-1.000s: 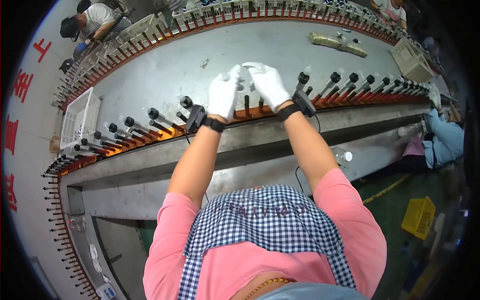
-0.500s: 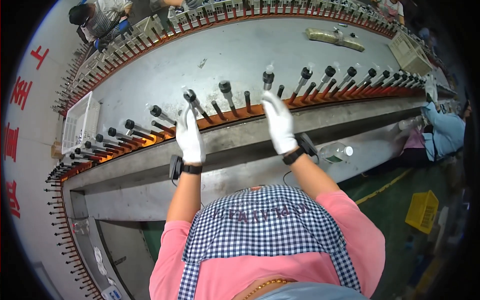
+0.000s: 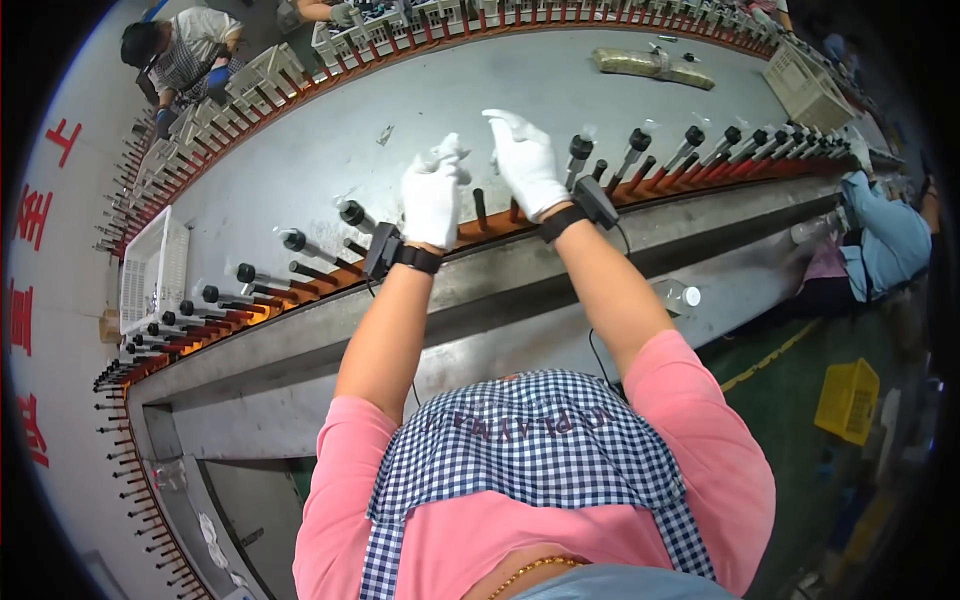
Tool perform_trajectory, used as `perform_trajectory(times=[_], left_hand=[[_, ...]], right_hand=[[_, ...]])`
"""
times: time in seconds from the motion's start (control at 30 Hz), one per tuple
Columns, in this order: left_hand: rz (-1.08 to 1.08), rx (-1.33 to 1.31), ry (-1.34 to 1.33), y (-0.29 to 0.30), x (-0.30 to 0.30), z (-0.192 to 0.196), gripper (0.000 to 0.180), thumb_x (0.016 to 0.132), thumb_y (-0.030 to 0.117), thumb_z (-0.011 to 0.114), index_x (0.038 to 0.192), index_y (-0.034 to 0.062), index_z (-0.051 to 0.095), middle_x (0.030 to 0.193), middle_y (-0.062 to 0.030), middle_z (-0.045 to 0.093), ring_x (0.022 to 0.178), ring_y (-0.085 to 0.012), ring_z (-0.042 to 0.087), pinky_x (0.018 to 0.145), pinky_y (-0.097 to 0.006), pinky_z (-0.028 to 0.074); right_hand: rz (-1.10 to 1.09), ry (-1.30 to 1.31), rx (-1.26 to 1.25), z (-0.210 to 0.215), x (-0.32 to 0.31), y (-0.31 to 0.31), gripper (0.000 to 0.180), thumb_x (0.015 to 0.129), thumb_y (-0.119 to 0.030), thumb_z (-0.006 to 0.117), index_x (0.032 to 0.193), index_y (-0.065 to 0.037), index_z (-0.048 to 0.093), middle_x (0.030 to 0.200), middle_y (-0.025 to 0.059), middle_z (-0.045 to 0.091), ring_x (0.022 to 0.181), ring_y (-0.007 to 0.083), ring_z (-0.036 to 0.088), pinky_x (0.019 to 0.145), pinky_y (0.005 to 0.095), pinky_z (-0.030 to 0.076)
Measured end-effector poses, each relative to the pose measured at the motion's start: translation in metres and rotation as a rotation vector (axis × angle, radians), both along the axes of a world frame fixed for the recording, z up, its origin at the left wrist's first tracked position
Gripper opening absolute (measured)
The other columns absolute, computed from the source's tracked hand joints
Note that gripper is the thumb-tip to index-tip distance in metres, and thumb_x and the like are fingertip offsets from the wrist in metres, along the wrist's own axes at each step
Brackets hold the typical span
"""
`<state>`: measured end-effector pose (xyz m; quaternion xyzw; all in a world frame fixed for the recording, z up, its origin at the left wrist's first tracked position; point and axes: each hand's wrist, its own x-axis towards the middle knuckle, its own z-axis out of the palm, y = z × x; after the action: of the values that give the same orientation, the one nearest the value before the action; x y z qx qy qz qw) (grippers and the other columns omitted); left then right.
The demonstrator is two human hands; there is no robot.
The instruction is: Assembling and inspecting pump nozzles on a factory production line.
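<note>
My left hand (image 3: 432, 195) and my right hand (image 3: 525, 160), both in white gloves, are raised side by side over an orange rail (image 3: 480, 228) of upright pins. The left hand's fingers are bunched around a small pale part (image 3: 452, 150). My right hand's fingers curl forward and hide whatever lies under them. A bare dark pin (image 3: 480, 207) stands between the two hands. Pins with black caps (image 3: 581, 148) stand just right of the right hand, and more capped pins (image 3: 352, 213) stand to the left. Each wrist wears a black band with a small box (image 3: 594, 200).
A long curved grey table (image 3: 400, 110) lies beyond the rail, with a wrapped bundle (image 3: 650, 65) at its far right. White crates (image 3: 150, 270) sit at the left and far right. Other people work at the top left (image 3: 180, 50) and right edge (image 3: 880, 230). A yellow crate (image 3: 848, 400) stands on the floor.
Both hands dropped from above the rail to its near side, then rose again and came together over the pins. The rail's pins have shifted sideways.
</note>
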<state>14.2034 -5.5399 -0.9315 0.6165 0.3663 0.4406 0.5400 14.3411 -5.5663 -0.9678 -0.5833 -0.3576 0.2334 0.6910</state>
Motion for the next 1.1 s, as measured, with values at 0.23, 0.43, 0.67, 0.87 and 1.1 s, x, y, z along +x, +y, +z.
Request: perform_trajectory(times=[0.23,0.43,0.67,0.87,1.1], left_hand=[[0.190,-0.029,-0.056,-0.009,0.007,-0.002,0.030,0.101,0.030,0.063,0.090,0.0015,0.064,0.075,-0.0063,0.066,0.056,-0.0099,0.055,0.055,-0.024,0.046],[0.375,0.207,-0.041,-0.053,-0.002,-0.017,0.024,0.104,0.021,0.057,0.118,0.0022,0.063,0.102,-0.0009,0.066,0.090,-0.0105,0.060,0.084,-0.026,0.047],[0.132,-0.001,0.026,-0.121,0.001,-0.077,0.033,0.106,0.018,0.053,0.131,-0.0020,0.059,0.128,-0.0109,0.064,0.117,-0.0199,0.063,0.104,-0.033,0.048],[0.130,0.540,0.280,-0.096,0.130,-0.020,0.032,0.102,0.020,0.059,0.127,0.0009,0.061,0.123,-0.0144,0.066,0.113,-0.0211,0.063,0.097,-0.033,0.048],[0.086,0.008,0.041,-0.069,0.171,-0.009,0.034,0.101,0.032,0.063,0.096,-0.0012,0.064,0.080,-0.0084,0.067,0.064,-0.0143,0.063,0.063,-0.028,0.049]], right_hand=[[0.010,-0.148,0.144,0.004,-0.003,-0.019,0.021,0.098,-0.014,0.062,0.116,-0.012,0.072,0.096,0.0031,0.074,0.076,0.0080,0.066,0.074,0.0216,0.051],[0.094,0.021,0.094,-0.020,0.015,-0.115,0.027,0.097,-0.007,0.064,0.123,-0.001,0.064,0.118,0.0105,0.070,0.110,0.0172,0.065,0.099,0.0286,0.050],[-0.334,-0.067,0.160,-0.034,0.114,-0.150,0.041,0.095,-0.006,0.065,0.135,-0.003,0.054,0.126,0.0115,0.064,0.114,0.0196,0.062,0.101,0.0319,0.047],[0.073,0.054,-0.086,-0.005,0.158,-0.083,0.025,0.098,-0.018,0.060,0.120,-0.010,0.069,0.091,0.0027,0.071,0.081,0.0136,0.065,0.076,0.0277,0.051],[0.017,-0.207,-0.063,0.000,0.165,-0.073,0.024,0.099,-0.023,0.059,0.114,-0.012,0.074,0.090,0.0042,0.073,0.072,0.0107,0.063,0.071,0.0253,0.052]])
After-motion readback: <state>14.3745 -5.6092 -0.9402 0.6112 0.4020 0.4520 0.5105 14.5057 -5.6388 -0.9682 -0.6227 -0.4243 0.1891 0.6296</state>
